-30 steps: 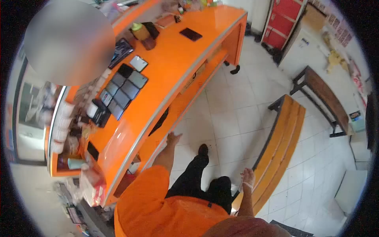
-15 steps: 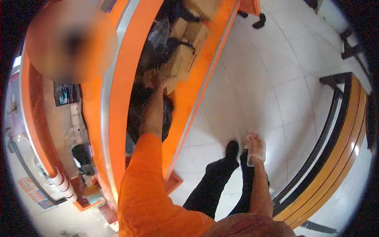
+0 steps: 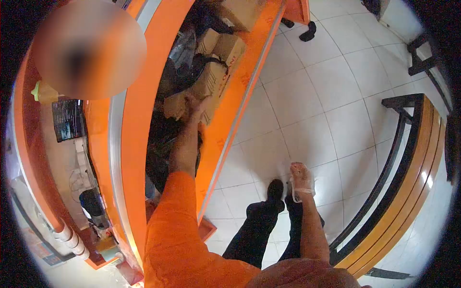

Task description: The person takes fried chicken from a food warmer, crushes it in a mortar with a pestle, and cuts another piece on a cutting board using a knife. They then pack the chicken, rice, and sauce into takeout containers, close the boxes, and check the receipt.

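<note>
My left hand (image 3: 195,104) reaches down into the orange counter's open compartment. Its thumb and fingers are on the end of a brown cardboard box (image 3: 223,72) with red print, apparently gripping its flap; the fingertips are partly hidden. Dark plastic bags (image 3: 185,50) lie beside the box, and more dark material (image 3: 161,151) sits under my forearm. Low over the floor, near my feet, my right hand (image 3: 303,185) is closed around a clear plastic container (image 3: 311,185), whose see-through walls show around the fingers.
The orange counter (image 3: 132,110) with its silver edge runs along my left. Across the aisle of white tiles (image 3: 307,125) stands a curved wooden bench (image 3: 418,192) on a black frame. Another cardboard box (image 3: 242,12) sits farther along the compartment. Dark footwear (image 3: 308,31) shows at the far end.
The view has shifted slightly, so the counter and bench appear farther left. My left hand stays at the cardboard box, and my right hand still holds the clear container.
</note>
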